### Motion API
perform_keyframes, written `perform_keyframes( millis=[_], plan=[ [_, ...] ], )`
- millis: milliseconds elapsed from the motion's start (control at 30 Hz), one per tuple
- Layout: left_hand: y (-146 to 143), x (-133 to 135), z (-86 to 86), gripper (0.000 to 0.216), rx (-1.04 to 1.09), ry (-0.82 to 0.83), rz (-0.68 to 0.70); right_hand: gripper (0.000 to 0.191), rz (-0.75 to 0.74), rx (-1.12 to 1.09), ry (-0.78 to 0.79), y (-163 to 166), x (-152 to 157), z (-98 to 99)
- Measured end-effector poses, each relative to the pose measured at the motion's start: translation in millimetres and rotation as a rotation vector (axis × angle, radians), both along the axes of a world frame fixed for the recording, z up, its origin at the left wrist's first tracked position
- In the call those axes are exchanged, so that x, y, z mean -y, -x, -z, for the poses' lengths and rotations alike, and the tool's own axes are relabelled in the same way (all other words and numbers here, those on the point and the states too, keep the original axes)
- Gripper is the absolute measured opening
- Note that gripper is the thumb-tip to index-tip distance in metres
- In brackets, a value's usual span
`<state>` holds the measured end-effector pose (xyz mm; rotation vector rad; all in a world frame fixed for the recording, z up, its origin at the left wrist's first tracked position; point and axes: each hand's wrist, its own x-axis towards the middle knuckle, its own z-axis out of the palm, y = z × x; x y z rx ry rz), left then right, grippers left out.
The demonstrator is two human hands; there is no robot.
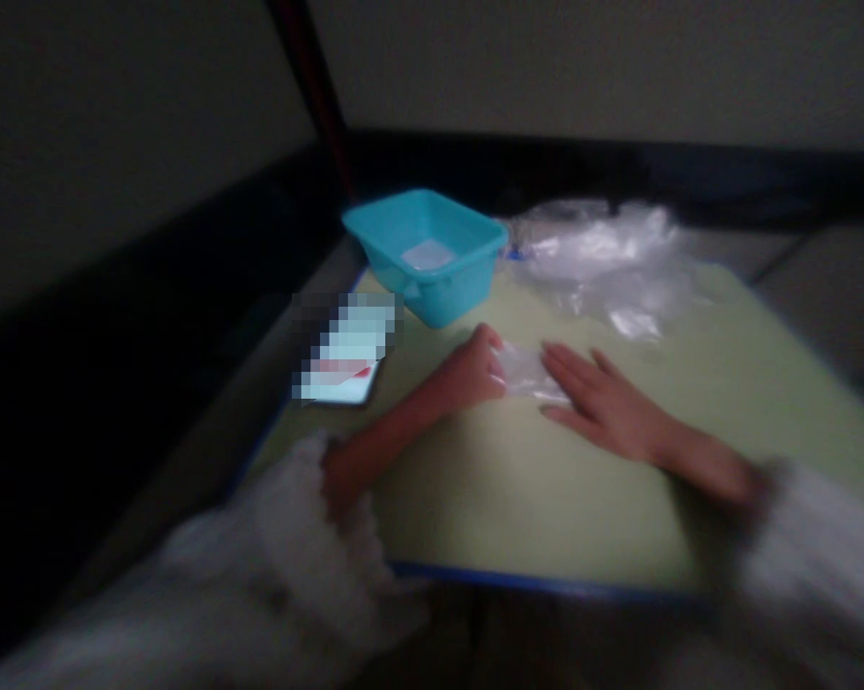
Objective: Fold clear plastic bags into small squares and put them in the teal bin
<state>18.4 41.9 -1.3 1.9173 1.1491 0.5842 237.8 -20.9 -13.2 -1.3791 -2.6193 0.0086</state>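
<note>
A small clear plastic bag [529,372] lies on the pale yellow-green table [518,498] between my hands. My left hand [471,369] is closed on its left end, with the fingertips partly hidden. Flat over the bag's right end rests my right hand [604,402], fingers stretched out and the thumb apart. Blur and dim light hide whether anything is inside the bag.
A turquoise plastic basket [461,283] stands at the back left, with a whitish item [428,255] inside. Behind my right hand lies a heap of clear plastic bags [611,259]. A lit phone or tablet [346,359] lies near the left edge. Walls rise behind the table.
</note>
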Motion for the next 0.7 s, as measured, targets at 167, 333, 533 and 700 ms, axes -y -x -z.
perform_keyframes(
  millis=[167, 333, 533, 700],
  plan=[
    [6.7, -1.4, -6.0, 0.045, -0.063, 0.025, -0.015, 0.069, 0.005, 0.003, 0.011, 1.1, 0.1, -1.1],
    [25.7, -11.0, -5.9, 0.044, -0.06, 0.082, -0.005, 0.069, 0.008, 0.005, 0.012, 1.5, -0.2, -1.5],
    [42.5, -18.5, -13.6, 0.04, -0.115, 0.045, 0.033, 0.074, 0.009, 0.022, -0.014, 1.2, -0.4, -4.8],
    [16.7, -0.3, -11.6, 0.023, -0.06, -0.459, -0.135, 0.078, 0.065, 0.018, -0.04, 6.2, 1.7, -7.0]
  ],
)
